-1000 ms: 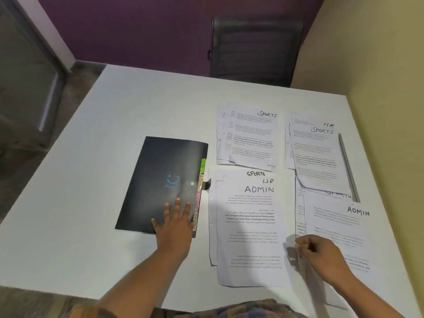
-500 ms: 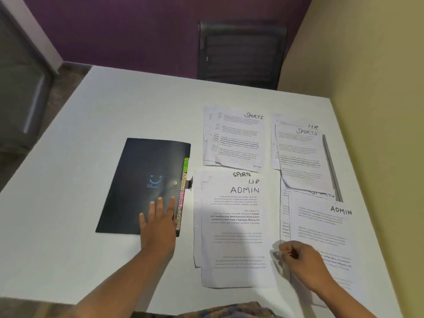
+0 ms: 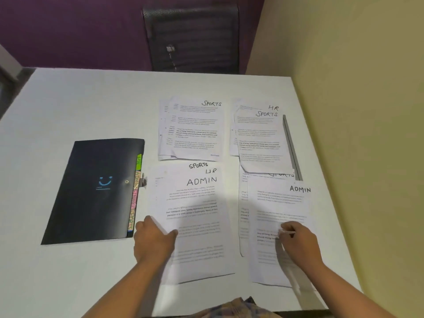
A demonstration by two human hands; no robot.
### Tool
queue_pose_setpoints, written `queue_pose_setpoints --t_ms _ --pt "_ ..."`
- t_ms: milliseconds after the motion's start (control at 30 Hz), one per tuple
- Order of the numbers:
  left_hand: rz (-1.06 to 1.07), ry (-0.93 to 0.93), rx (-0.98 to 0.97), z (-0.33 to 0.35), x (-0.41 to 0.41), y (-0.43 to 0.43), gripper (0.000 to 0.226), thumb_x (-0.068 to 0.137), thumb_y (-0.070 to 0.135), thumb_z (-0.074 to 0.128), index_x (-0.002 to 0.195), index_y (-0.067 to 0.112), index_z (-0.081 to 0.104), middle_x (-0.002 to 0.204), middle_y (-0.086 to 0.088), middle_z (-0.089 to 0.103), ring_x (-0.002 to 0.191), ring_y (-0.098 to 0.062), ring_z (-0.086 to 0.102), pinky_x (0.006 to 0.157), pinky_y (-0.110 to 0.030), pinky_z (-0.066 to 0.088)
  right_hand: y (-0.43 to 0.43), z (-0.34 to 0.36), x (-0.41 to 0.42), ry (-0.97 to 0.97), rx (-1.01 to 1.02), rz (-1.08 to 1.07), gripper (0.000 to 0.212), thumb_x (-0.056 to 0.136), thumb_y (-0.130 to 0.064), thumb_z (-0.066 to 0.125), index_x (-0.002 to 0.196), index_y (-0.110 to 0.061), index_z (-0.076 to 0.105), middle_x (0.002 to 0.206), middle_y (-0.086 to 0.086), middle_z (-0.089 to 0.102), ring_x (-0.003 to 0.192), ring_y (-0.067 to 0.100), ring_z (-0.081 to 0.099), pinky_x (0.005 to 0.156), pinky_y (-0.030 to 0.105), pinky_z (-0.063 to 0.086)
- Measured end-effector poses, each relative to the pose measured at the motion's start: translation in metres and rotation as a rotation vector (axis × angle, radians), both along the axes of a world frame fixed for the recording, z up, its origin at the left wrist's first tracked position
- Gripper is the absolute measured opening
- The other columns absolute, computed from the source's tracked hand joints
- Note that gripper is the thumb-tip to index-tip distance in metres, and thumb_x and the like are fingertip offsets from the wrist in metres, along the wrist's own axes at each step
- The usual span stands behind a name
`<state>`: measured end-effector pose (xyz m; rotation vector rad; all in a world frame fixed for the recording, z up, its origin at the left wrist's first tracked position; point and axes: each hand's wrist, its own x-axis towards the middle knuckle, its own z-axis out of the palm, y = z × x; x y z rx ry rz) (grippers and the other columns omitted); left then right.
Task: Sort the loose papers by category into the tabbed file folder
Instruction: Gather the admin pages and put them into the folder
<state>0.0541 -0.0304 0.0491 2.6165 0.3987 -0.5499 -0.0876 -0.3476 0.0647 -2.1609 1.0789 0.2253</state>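
"What's lying on the white table (image 3: 91, 106)?"

"Left of the left hand (image 3: 153, 239), the closed black folder (image 3: 91, 191) with a blue smiley; its side tabs (image 3: 135, 196) read HR, ADMIN, SPORTS."

"And the papers?"

"Beyond the hands, a SPORTS pile (image 3: 192, 129) and an HR/SPORTS pile (image 3: 259, 138). The left hand grips the edge of the SPORTS/HR/ADMIN pile (image 3: 197, 214). The right hand (image 3: 298, 242) pinches the ADMIN sheet (image 3: 280, 203)."
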Motion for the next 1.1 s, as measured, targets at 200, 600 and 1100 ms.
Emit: queue_pose_setpoints --t_ms 200,600,1100 --pt "0.011 0.076 -0.071 -0.016 -0.006 -0.024 0.080 0.066 0.021 0.090 0.128 0.006 0.043 0.120 -0.017 0.056 0.104 -0.039 0.058 0.085 -0.047 0.051 -0.048 -0.009 -0.058 0.122 -0.111 -0.255 0.054 0.085 -0.024 0.071 0.134 -0.007 0.056 0.134 0.015 0.055 0.114 0.032 0.059 0.087 0.035 0.046" --pt "0.084 0.135 -0.084 -0.011 0.001 -0.030 0.081 0.061 0.025 0.094 0.121 0.001 0.045 0.118 -0.019 0.058 0.108 -0.040 0.060 0.084 -0.043 0.052 -0.072 -0.019 -0.057 0.272 -0.048 -0.339 0.072 0.073 -0.034 0.085 0.130 -0.010 0.049 0.127 0.015 0.061 0.111 0.037 0.061 0.076 0.036 0.047" --pt "0.107 0.004 -0.542 0.007 -0.015 -0.020 0.007 0.095 0.020 0.064 0.091 0.019 0.070 0.090 0.001 0.075 0.083 -0.020 0.070 0.073 -0.032 0.055 -0.082 -0.027 -0.067 0.186 -0.010 -0.427 0.037 0.071 -0.028 0.088 0.086 -0.011 0.059 0.096 0.010 0.066 0.086 0.032 0.062 0.071 0.036 0.049"
